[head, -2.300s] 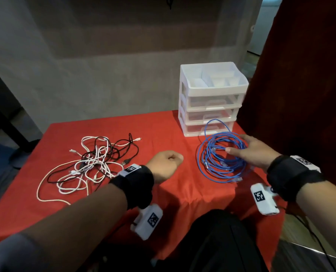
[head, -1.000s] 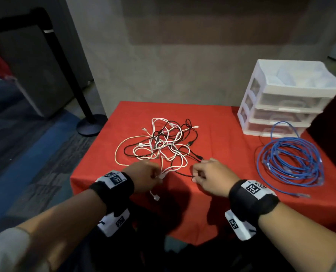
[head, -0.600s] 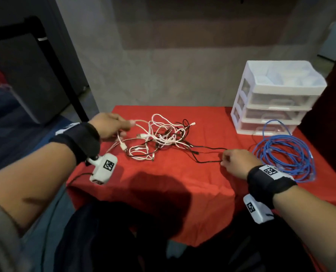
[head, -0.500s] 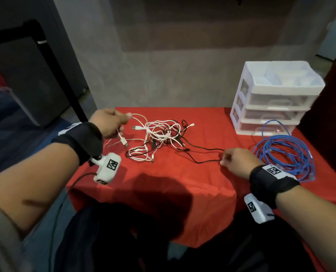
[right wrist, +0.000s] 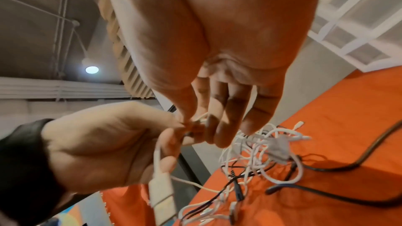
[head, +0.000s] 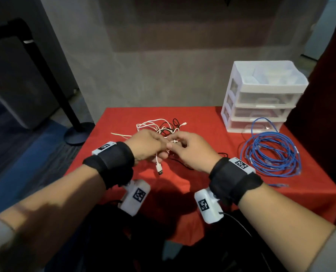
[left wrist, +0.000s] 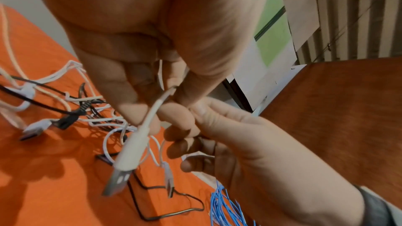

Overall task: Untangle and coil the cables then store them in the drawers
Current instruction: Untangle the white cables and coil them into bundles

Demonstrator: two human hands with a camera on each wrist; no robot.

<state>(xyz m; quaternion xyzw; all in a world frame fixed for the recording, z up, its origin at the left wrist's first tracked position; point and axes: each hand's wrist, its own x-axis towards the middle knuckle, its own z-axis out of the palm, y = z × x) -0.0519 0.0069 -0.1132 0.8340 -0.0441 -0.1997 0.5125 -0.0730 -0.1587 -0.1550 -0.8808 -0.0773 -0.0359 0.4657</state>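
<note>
Nearest to me, the left hand (head: pixel 145 146) is pinching a white cable (left wrist: pixel 152 112) between thumb and fingertips, and its USB plug (head: pixel 159 169) is dangling just below the grip. The right hand (head: pixel 190 152) is meeting it fingertip to fingertip, nipping a thin white strand (right wrist: pixel 201 116) right beside that pinch. No brand or readable writing is showing anywhere (only square black-and-white coded tags (head: pixel 139 194) on the white wrist units). Just beyond the two grips, the tangle of white and black cables (head: pixel 163 127) is lying on the red tablecloth (head: pixel 124 118), with strands rising into the fingers. Right of the grips, well apart, a blue cable (head: pixel 271 154) is sitting in a loose coil. Behind that coil, the white drawer unit (head: pixel 261 95) is standing with all three clear drawers closed.
</note>
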